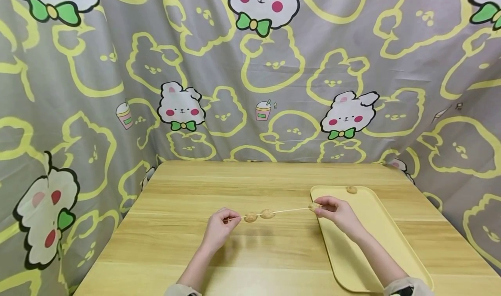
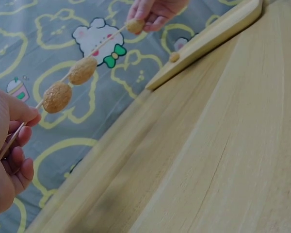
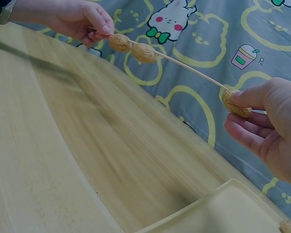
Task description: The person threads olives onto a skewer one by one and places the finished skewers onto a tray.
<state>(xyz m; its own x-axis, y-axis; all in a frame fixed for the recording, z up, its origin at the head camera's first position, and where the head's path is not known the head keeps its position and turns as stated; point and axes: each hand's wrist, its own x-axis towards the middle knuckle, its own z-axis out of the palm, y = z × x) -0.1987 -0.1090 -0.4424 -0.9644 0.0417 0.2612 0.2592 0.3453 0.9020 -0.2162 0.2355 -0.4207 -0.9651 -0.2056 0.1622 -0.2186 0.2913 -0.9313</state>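
My left hand (image 1: 219,228) pinches one end of a thin wooden skewer (image 1: 291,210) above the table. Two brown, wrinkled oval food balls (image 2: 70,83) are threaded side by side on it, close to the left fingers. At the far end my right hand (image 1: 339,215) pinches a third such ball (image 3: 236,103) between thumb and fingers. The skewer runs into that ball, and a pale bit shows on its other side in the right wrist view. The skewer is held nearly level, slightly higher on the right in the head view.
A shallow yellow tray (image 1: 369,244) lies on the right of the wooden table (image 1: 184,187), under my right forearm. One more brown ball (image 1: 351,190) sits at the tray's far end. A grey patterned curtain (image 1: 219,70) hangs behind and around the table.
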